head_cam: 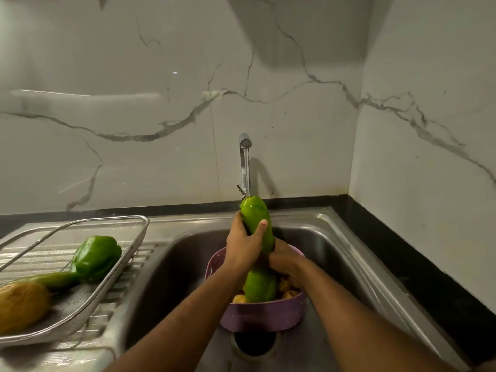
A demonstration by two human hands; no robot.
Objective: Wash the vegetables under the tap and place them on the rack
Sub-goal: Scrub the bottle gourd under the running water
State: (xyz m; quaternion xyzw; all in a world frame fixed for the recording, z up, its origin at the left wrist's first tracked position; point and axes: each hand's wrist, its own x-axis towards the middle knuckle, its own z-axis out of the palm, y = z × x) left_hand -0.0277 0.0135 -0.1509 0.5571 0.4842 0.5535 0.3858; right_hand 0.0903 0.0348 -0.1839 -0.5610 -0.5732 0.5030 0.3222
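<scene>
A long green gourd [256, 218] stands nearly upright over the sink, its top end under the running tap [244, 146]. My left hand [243, 242] grips its upper half, thumb across the front. Lower down, my right hand [284, 260] curls round its middle from the right. Its bottom end [259, 287] hangs over a purple bowl [263, 316] that holds small yellow vegetables [288, 292]. On the left, a wire mesh rack [88, 296] holds a green capsicum [96, 257], a long green vegetable [53, 279] and a brown round one [21, 304].
The steel sink [335, 253] has its drain hole [253, 345] in front of the bowl. The rack sits on the ribbed drainboard [128, 264]. A black counter edge [402, 251] runs along the right, with marble walls behind and to the right.
</scene>
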